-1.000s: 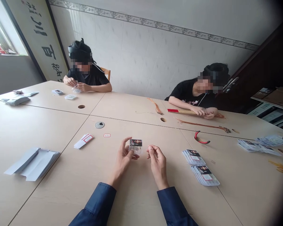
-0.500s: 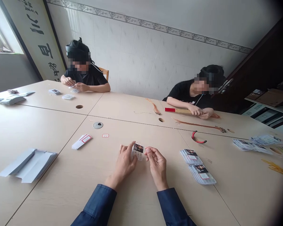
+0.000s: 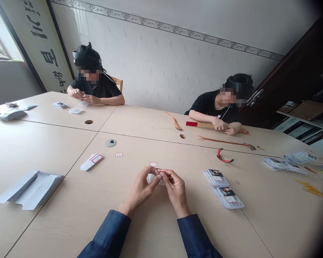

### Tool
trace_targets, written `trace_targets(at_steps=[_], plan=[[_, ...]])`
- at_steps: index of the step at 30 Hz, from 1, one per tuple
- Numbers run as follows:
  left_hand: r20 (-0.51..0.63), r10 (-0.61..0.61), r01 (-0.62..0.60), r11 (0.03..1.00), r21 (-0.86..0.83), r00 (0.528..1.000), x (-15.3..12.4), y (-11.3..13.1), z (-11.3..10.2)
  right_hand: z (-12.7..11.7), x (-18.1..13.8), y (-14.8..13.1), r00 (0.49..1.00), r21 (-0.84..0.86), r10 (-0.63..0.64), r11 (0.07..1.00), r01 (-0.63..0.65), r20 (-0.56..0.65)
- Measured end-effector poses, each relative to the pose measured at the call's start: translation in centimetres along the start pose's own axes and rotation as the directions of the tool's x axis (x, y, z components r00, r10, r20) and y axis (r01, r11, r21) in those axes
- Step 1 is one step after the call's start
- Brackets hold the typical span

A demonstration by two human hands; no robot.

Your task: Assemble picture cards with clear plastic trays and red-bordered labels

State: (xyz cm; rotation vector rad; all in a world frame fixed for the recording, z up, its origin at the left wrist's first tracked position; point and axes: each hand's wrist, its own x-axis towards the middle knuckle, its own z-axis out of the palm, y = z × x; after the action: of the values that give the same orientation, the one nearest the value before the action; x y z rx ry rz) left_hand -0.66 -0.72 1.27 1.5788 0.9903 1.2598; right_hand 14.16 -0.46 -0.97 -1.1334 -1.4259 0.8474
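Both hands meet at the near middle of the table over a small clear plastic packet (image 3: pixel 151 177), mostly hidden by the fingers. My left hand (image 3: pixel 140 186) is closed around its left side, thumb and forefinger at its upper edge. My right hand (image 3: pixel 175 187) pinches with thumb and forefinger at the same edge, its fingertips touching the left ones. Just beyond the fingertips shows a small white label with a red border (image 3: pixel 153 164); whether it is held or lies on the table I cannot tell.
Two stacks of packed cards (image 3: pixel 228 197) lie to the right, near red-handled pliers (image 3: pixel 224 156). White paper strips (image 3: pixel 43 190) and red-bordered labels (image 3: pixel 92 161) lie left. Orange cords (image 3: pixel 226 141) lie across the table, where two people in black shirts (image 3: pixel 97 86) sit working.
My right hand has moved in to meet the left, and the fingers now cover the packet's dark printed card. A red-bordered label now shows beyond the fingertips. The view has shifted slightly.
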Motion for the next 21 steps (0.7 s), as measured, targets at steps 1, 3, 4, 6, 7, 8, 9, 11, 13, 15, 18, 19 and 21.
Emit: trace_targets(at_steps=[1,3,4,6,7,8,9,11,13,15,18,19,21], plan=[[0.009,-0.016,0.016,1.0,-0.02,1.0,0.0,0.0,0.0,-0.2,0.0,0.1,1.0,-0.011,-0.007,1.0,0.007,0.012],[0.031,-0.044,0.046,0.998,-0.052,0.999,0.1,-0.2,0.1,-0.6,0.1,0.1,0.999,-0.041,-0.011,0.999,0.012,0.04],[0.042,-0.056,0.059,0.996,-0.067,0.998,0.1,-0.3,0.1,-0.9,0.2,0.2,0.998,-0.056,-0.008,0.998,0.011,0.058],[0.063,-0.076,0.081,0.993,-0.089,0.995,0.1,-0.4,0.1,-1.4,0.2,0.2,0.995,-0.093,-0.005,0.996,0.014,0.099],[0.07,-0.083,0.09,0.992,-0.094,0.994,0.0,-0.5,0.1,-1.6,0.2,0.1,0.993,-0.114,-0.01,0.993,0.024,0.118],[0.076,-0.09,0.097,0.991,-0.093,0.993,0.0,-0.5,0.0,-1.9,0.3,0.1,0.99,-0.138,-0.02,0.99,0.039,0.137],[0.085,-0.096,0.103,0.991,-0.087,0.992,0.0,-0.6,0.0,-2.0,0.3,0.0,0.988,-0.163,-0.031,0.985,0.057,0.154],[0.107,-0.11,0.118,0.99,-0.071,0.988,0.0,-0.8,-0.1,-2.3,0.4,-0.1,0.981,-0.193,-0.038,0.978,0.075,0.188],[0.137,-0.129,0.14,0.987,-0.073,0.982,0.0,-0.9,-0.2,-2.5,0.6,-0.2,0.974,-0.167,0.0,0.985,0.039,0.227],[0.171,-0.147,0.17,0.977,-0.13,0.974,0.0,-0.7,-0.2,-2.7,0.7,-0.3,0.959,-0.085,0.058,0.996,-0.036,0.278],[0.28,-0.163,0.246,0.925,-0.29,0.946,0.1,0.0,-0.2,-2.8,0.9,-0.6,0.931,0.051,0.102,0.991,-0.127,0.35],[0.314,-0.162,0.268,0.904,-0.332,0.935,0.1,0.3,-0.2,-2.8,0.9,-0.7,0.925,0.083,0.104,0.986,-0.144,0.367],[0.345,-0.154,0.29,0.875,-0.388,0.926,0.1,0.6,-0.1,-2.9,0.9,-1.1,0.918,0.121,0.102,0.98,-0.159,0.382]])
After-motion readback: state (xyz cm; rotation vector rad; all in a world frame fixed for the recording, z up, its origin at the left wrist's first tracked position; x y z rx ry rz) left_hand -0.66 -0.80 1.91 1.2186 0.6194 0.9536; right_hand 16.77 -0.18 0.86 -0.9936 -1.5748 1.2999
